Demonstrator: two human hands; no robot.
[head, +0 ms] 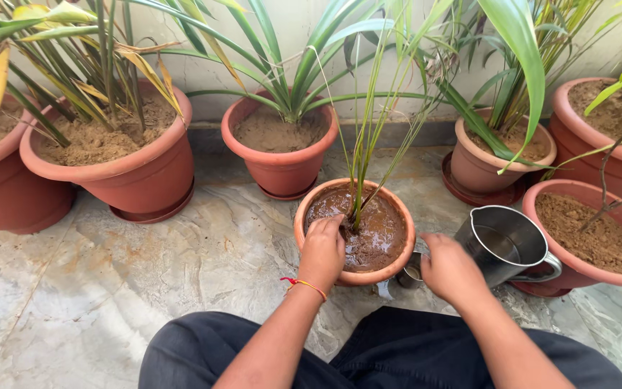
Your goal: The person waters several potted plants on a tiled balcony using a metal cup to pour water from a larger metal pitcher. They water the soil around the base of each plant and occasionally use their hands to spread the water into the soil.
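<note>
My left hand (322,252) rests over the near rim of the pot (355,232), fingers curled down into the wet soil (372,230) just left of the seedling (360,180). It holds nothing that I can see; the fingertips press the mud. The seedling stands upright, its thin stems rising straight from the pot's middle, so it lies just ahead and right of that hand.

My right hand (449,270) sits outside the pot, low at its right side, over a small steel cup (410,274). I cannot tell whether it grips the cup. Just right of it stands a steel jug (507,245) with water inside. Other pots (279,148) around hold dry sandy soil.
</note>
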